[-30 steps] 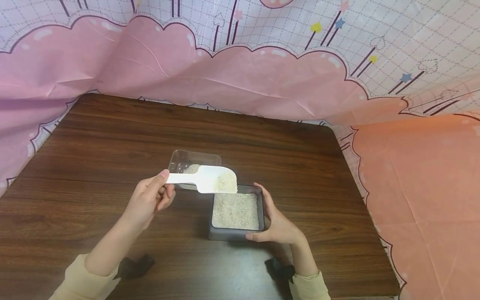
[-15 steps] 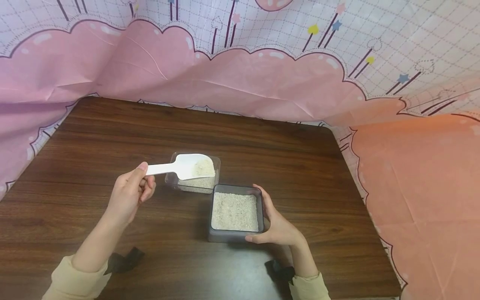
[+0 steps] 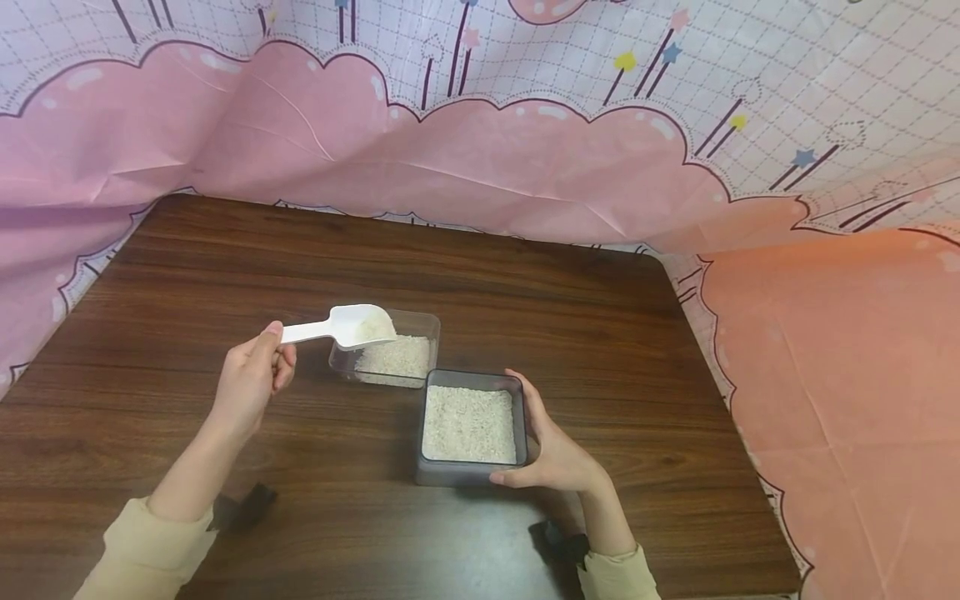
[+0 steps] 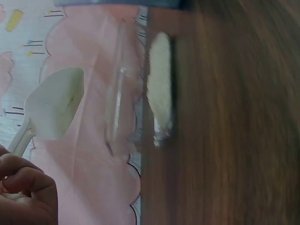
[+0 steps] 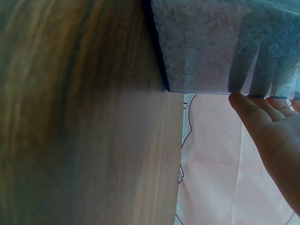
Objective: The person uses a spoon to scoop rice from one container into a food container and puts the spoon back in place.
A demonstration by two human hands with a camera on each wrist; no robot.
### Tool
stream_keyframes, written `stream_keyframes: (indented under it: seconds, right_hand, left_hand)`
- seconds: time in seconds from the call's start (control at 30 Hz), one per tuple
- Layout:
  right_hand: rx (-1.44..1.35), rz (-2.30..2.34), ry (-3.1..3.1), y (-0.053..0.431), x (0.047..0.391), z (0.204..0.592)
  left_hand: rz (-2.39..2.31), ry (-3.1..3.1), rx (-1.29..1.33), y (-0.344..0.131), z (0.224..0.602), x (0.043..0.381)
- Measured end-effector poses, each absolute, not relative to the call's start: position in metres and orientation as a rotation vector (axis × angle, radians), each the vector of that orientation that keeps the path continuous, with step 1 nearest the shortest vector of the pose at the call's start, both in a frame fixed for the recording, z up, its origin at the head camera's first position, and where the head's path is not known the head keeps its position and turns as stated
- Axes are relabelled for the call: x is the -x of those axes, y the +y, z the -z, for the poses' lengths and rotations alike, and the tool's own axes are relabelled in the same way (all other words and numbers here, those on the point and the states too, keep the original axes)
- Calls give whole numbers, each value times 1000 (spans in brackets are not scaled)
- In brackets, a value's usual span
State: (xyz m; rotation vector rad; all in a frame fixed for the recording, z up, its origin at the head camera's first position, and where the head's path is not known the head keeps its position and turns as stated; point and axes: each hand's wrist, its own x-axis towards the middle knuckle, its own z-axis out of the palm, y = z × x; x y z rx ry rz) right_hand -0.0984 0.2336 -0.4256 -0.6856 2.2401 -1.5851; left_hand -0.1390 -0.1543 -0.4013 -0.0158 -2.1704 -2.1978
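Brown tabletop [image 3: 592,350] lies beneath a scoop [image 3: 347,327] jutting from left fingers [image 3: 284,369].

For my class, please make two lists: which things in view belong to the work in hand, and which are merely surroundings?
In use:
- white scoop, gripped by the left hand
- clear rectangular container with rice
- grey square container, also with rice, held by the right hand

Surroundings:
- wood-grain table
- pink patterned cloth

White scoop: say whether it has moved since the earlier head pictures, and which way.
Yes. Judged against the gray container, the white scoop has shifted left and slightly toward the top of the head view.
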Motion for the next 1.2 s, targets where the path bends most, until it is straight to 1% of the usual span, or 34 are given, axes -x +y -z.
stream_keyframes:
  seconds: [0.27, 0.53, 1.0, 1.2]
  right_hand:
    - [690, 1584, 2240, 234, 99, 427]
    - [689, 1578, 2249, 235, 99, 426]
    - [680, 1564, 2258, 234, 99, 425]
    - [679, 1569, 2258, 234, 98, 424]
  left_hand:
    - [1971, -2387, -49, -160, 412, 147]
    - [1809, -2515, -43, -160, 413, 150]
    - [1460, -2639, 147, -154, 408, 155]
    - [1182, -2664, 297, -148, 401, 152]
